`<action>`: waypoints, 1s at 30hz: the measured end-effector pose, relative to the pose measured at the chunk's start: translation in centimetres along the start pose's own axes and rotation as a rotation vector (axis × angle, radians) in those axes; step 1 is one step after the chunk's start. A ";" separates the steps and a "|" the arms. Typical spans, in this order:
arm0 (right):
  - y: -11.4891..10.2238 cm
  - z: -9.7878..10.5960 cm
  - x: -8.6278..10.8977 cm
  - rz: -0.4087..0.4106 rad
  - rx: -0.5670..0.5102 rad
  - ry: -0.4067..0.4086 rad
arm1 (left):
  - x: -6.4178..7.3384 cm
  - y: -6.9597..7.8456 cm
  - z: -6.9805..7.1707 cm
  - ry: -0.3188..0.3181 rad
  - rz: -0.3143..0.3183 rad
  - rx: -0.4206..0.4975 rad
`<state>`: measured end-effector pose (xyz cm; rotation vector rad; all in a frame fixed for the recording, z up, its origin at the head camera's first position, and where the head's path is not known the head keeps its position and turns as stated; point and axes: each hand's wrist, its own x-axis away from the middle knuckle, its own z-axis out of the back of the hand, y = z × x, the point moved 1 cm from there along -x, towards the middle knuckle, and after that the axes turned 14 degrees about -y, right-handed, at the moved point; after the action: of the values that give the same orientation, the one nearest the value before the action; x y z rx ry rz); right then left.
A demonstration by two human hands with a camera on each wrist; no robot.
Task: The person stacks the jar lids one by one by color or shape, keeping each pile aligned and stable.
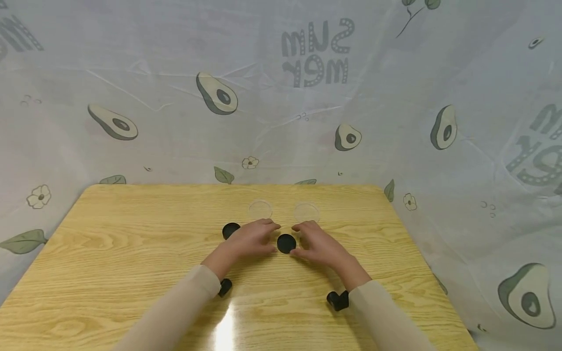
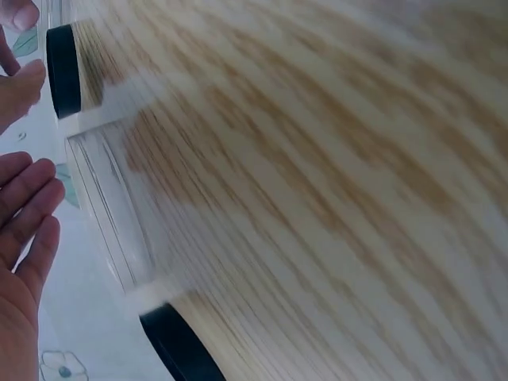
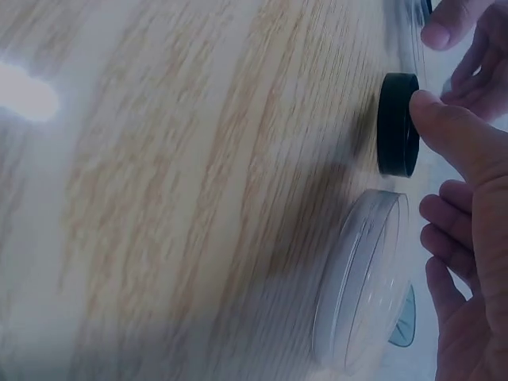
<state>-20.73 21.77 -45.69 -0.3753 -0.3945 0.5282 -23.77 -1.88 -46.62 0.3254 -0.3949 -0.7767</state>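
A shallow round black lid (image 1: 286,243) lies on the table between the two hands. The left hand (image 1: 253,239) hovers on its left with fingers loosely bent and nothing held. On the other side, the right hand (image 1: 319,243) has its thumb at the lid's rim; whether it touches is unclear. The right wrist view shows the lid's raised side (image 3: 397,125) and a clear round dish (image 3: 361,282) beside it. Beyond the hands are two clear dishes, a left one (image 1: 260,209) and a right one (image 1: 306,211). Partly behind the left hand sits a second black lid (image 1: 230,230).
The wooden table (image 1: 131,253) ends at a back edge against a hanging sheet (image 1: 272,126) printed with avocados. Black wrist devices are strapped at the left wrist (image 1: 225,287) and right wrist (image 1: 338,300). Light glares off the table front.
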 end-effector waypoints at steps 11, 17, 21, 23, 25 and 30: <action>-0.1 -0.5 -1.0 0.071 0.097 -0.024 | -1.6 0.7 -0.7 -0.019 -0.049 -0.109; -0.2 -0.6 -1.3 0.075 0.108 -0.019 | -1.9 1.0 -0.9 -0.010 -0.042 -0.158; -0.3 -0.5 -1.3 0.067 0.114 -0.022 | -2.0 1.2 -0.9 -0.017 -0.014 -0.159; -0.3 -0.5 -1.3 0.066 0.116 -0.023 | -2.1 1.3 -0.9 -0.024 -0.004 -0.162; -0.4 -0.6 -1.3 0.067 0.120 -0.021 | -2.1 1.3 -0.9 -0.029 0.001 -0.164; -0.6 -0.6 -1.4 0.059 0.113 -0.019 | -2.1 1.3 -1.0 -0.029 -0.001 -0.154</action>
<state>-21.29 20.38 -46.26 -0.2738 -0.3713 0.6089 -23.89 0.69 -47.40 0.1700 -0.3599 -0.8084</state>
